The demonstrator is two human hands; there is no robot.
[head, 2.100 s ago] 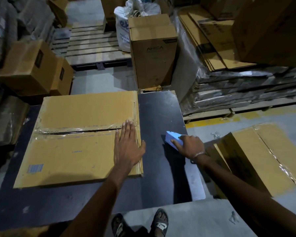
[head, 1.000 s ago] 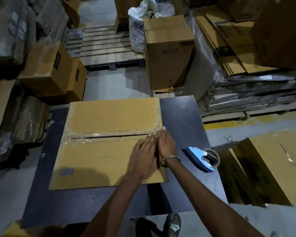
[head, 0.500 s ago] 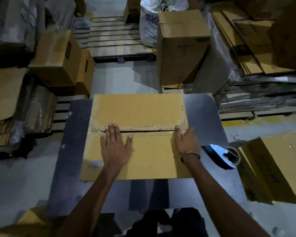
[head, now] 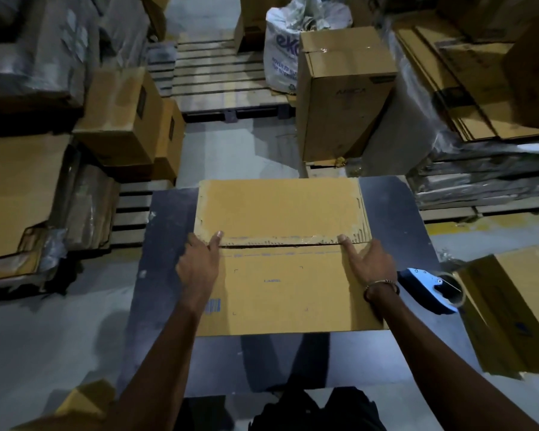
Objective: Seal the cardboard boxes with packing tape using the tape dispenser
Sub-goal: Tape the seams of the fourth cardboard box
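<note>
A brown cardboard box (head: 280, 275) lies flat on a dark table (head: 389, 200), with clear tape along the seam between its top flaps. At the left end of that seam my left hand (head: 199, 265) grips the box's edge, thumb on top and fingers over the side. My right hand (head: 367, 262), a bracelet on its wrist, holds the right edge the same way. The blue tape dispenser (head: 427, 287), with its roll of tape, lies on the table just right of my right wrist, held by neither hand.
A tilted cardboard box (head: 517, 309) stands on the floor right of the table. A tall upright box (head: 343, 98) and a white sack (head: 280, 57) stand beyond the table. Boxes (head: 122, 119) and wrapped stacks are at the left, flattened cardboard (head: 467, 88) on pallets at the right.
My right hand put the tape dispenser down on the table, then both hands pressed along the taped seam. They have now slid outward from the top to the box's left and right edges.
</note>
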